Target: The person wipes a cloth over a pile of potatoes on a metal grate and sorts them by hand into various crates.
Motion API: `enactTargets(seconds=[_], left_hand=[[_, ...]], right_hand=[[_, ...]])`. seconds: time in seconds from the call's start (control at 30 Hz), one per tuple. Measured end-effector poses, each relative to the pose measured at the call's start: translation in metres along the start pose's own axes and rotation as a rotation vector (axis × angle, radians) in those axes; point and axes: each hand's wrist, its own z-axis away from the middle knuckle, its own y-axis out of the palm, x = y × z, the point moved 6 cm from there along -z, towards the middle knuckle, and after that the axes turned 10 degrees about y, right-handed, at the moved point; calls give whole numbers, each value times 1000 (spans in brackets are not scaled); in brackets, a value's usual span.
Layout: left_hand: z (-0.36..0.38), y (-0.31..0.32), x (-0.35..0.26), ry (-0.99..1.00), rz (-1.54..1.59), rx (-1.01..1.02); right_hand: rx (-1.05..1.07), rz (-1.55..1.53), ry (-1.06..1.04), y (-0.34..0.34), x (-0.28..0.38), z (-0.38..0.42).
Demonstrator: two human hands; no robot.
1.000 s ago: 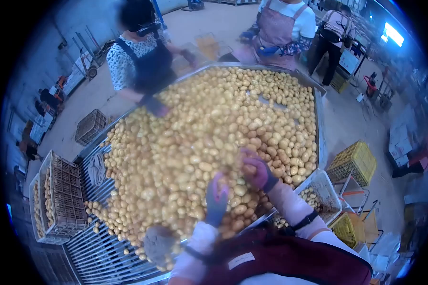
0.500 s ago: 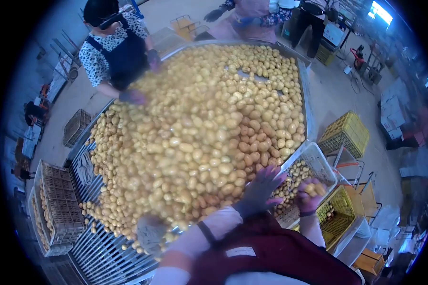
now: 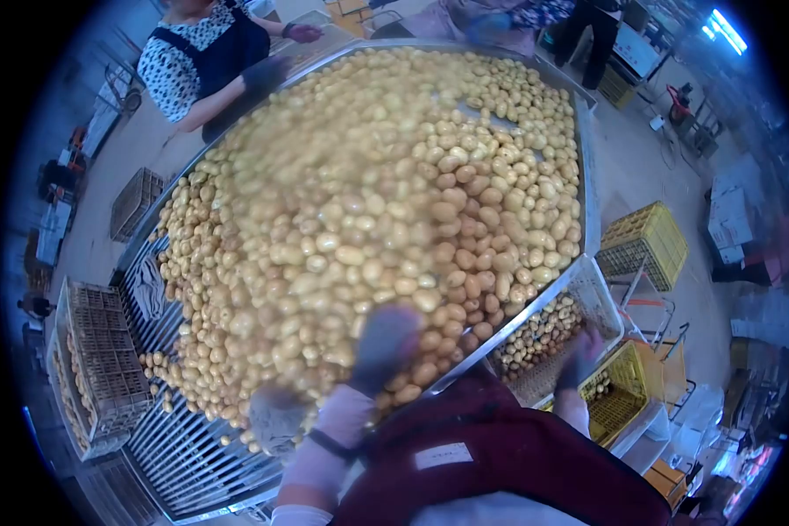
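Potatoes (image 3: 342,228) lie heaped over a large metal sorting table (image 3: 592,188). My left hand (image 3: 386,346), gloved, rests over the heap near the table's front edge, smeared by motion, so its fingers are unclear. On the right, my right hand (image 3: 579,359), also gloved, is at the side of a white crate (image 3: 600,302) holding small potatoes (image 3: 539,333). Its fingers are apart, and no potato shows in it. Just below that hand stands a yellow crate (image 3: 618,408) with a few potatoes inside. A grey cloth bundle (image 3: 276,421) sits by the front edge.
Across the table on the left stands a co-worker (image 3: 210,61) with gloved hands; others are at the far side. Filled crates (image 3: 105,351) are stacked at the left beside metal slats (image 3: 193,465). Another yellow crate (image 3: 644,245) stands on the floor at the right.
My left hand has moved left from the table's edge onto the heap. The potatoes my right hand held are gone from it, and its fingers have opened. The co-worker's hands have moved back off the heap.
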Motion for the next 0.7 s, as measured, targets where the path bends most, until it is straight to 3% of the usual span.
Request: enactTargets(seconds=[0.07, 0.1, 0.13, 0.2, 0.27, 0.4, 0.47, 0.57, 0.63, 0.7], left_hand=[[0, 10, -12, 26, -85, -300], [2, 12, -10, 22, -80, -367], [4, 14, -9, 19, -75, -434], [3, 19, -2, -4, 20, -417], [5, 24, 2, 12, 74, -453], [6, 32, 5, 89, 74, -588], [8, 6, 1, 102, 34, -575], [4, 14, 8, 95, 58, -507], [2, 9, 9, 93, 74, -522], [2, 5, 8, 94, 69, -520]], right_hand=[[440, -214, -44, 87, 124, 15], [432, -313, -379, 120, 175, 28], [545, -134, -460, 153, 220, 34], [660, -218, -603, 206, 297, 46], [581, -158, -738, 251, 350, 47], [696, 115, -905, 345, 380, 37], [1155, -110, -183, 369, 376, 24], [1366, -334, 271, 355, 404, 31], [1137, -61, -371, 349, 432, 27], [1138, -137, -846, 362, 462, 50]])
